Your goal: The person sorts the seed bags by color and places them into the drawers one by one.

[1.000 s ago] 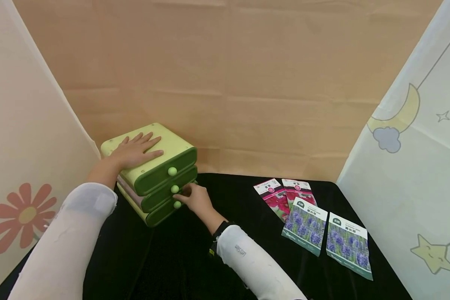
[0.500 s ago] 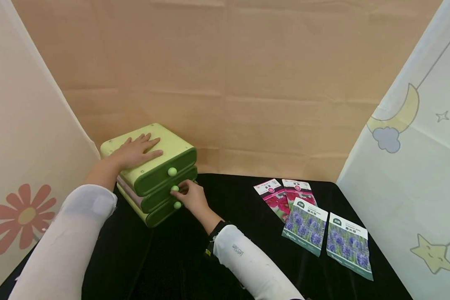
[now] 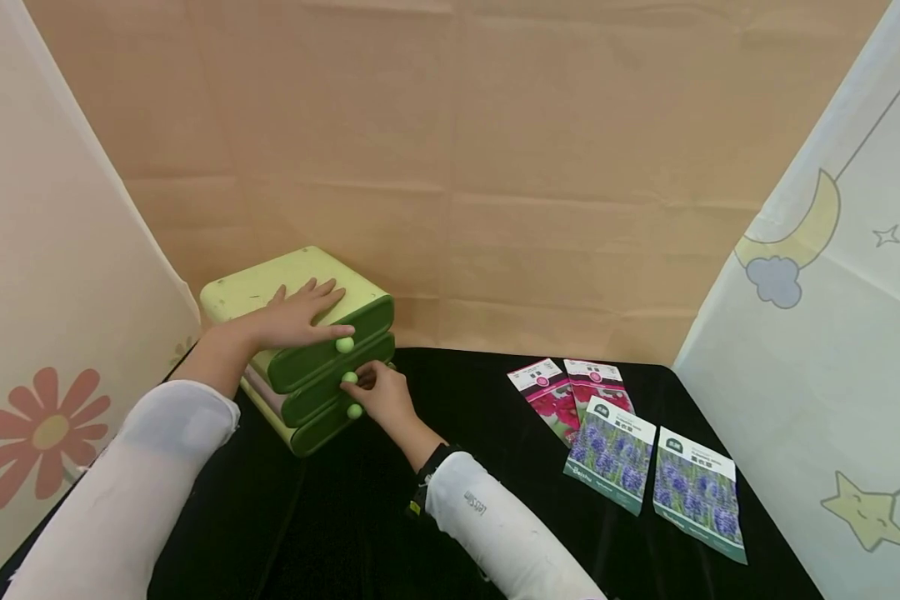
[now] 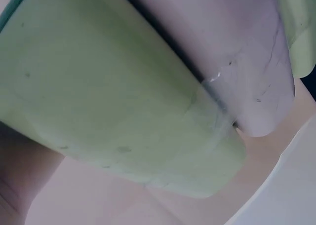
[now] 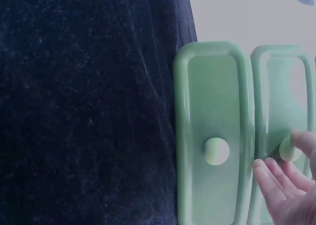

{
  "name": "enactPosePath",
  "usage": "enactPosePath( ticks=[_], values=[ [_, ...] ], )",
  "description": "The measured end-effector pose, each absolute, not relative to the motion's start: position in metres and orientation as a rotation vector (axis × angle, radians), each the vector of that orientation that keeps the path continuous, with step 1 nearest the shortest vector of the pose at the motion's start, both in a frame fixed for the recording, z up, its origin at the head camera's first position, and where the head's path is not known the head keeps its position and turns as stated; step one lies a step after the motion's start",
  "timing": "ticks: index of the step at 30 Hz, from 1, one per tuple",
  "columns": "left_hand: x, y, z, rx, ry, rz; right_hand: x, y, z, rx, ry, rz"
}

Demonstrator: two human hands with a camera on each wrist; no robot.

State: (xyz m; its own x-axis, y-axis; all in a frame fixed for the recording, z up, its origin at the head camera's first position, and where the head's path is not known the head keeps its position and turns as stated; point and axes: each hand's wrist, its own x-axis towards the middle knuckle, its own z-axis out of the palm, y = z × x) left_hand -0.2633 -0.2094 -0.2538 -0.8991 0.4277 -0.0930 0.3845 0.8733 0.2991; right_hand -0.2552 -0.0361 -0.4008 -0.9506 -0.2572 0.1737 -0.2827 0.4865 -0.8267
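A small three-drawer chest (image 3: 292, 265) with a pale green top and dark green drawer fronts stands at the left of the black tabletop. My left hand (image 3: 296, 319) rests flat on its top near the front edge, fingers straight, thumb by the top drawer's knob (image 3: 344, 344). My right hand (image 3: 388, 398) pinches the round middle knob (image 5: 288, 149) between thumb and fingers. Below that, the bottom drawer's knob (image 5: 217, 151) is untouched. All drawers look closed. The left wrist view shows the chest's side, a pale green section (image 4: 113, 96) beside a lilac one (image 4: 232, 52).
On the right lie two packets with purple flowers (image 3: 610, 454) (image 3: 695, 492) and two with pink flowers (image 3: 547, 398) (image 3: 598, 383), partly overlapping. A brown paper backdrop (image 3: 450, 167) rises behind the black tabletop (image 3: 390, 517). Printed white sheets flank both sides.
My right hand has moved up slightly from near the bottom knob to the middle knob. My left hand has slid forward and right across the top toward the drawer fronts.
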Motion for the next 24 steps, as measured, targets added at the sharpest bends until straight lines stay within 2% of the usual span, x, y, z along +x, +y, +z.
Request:
enactPosePath(
  ticks=[24],
  values=[
    [-0.2646, -0.2109, -0.2533, 0.609, 2.900, 0.379, -0.2554, -0.0298, -0.3949, 0.488, -2.738, 1.497]
  ],
)
